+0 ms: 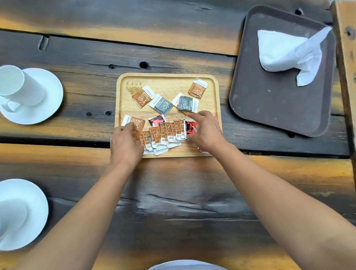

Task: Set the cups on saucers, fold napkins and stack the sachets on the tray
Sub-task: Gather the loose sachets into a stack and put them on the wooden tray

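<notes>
Wooden and pale, the small tray (123, 92) sits mid-table on the dark planks (179, 190), and both hands work at its near edge. A row of brown sachets (166, 134) stands overlapped along that edge, directly between the hands. The left hand (125, 144) lies at the row's left end, fingers curled down onto a loose brown sachet (138, 122); whether it actually pinches it cannot be told. The right hand (204, 131) closes the row's right end, beside a red sachet (190, 127), its fingertips reaching forward to touch a brown corner under the grey sachet (188, 104). Further sachets lie scattered on the tray's far half, apart from both hands. To the left, two white cups (15, 85) rest on saucers (47, 105). To the right, a dark tray (280, 105) holds white napkins (285, 56).
</notes>
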A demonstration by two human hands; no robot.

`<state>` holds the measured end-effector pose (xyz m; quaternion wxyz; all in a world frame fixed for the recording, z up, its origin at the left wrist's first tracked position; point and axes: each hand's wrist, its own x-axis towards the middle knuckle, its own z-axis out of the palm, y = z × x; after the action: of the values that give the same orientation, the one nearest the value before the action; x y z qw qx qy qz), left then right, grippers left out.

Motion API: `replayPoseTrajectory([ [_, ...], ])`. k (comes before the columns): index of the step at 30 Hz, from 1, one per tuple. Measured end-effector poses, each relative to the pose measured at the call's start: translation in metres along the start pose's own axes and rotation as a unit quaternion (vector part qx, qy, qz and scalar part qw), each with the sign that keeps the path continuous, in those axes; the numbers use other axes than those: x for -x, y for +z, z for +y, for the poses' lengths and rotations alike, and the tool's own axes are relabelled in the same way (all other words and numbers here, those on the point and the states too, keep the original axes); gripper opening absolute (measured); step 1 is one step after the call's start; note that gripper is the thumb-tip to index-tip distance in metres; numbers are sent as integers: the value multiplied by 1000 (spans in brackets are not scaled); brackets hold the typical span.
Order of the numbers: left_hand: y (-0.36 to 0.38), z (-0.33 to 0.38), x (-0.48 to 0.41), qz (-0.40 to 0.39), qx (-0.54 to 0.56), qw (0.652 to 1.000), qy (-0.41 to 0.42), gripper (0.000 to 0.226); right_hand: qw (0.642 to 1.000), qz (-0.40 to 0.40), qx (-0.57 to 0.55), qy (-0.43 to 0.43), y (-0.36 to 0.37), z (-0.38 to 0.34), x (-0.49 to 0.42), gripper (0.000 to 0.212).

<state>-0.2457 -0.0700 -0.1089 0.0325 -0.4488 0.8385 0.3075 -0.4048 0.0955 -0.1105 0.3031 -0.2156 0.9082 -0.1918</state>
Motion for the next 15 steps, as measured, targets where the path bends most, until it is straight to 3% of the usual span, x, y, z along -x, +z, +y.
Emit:
replayPoseTrajectory([
  [7, 5, -6, 9, -2, -55, 998, 6, 62, 993, -71, 63, -68, 6, -7, -6, 72],
  [10, 8, -8, 10, -20, -36, 999, 6, 72, 991, -69, 85, -73, 8, -8, -5, 70],
  [15, 12, -11, 2, -32, -41, 997, 50, 71, 993, -50, 88, -68, 10, -3, 5, 64],
])
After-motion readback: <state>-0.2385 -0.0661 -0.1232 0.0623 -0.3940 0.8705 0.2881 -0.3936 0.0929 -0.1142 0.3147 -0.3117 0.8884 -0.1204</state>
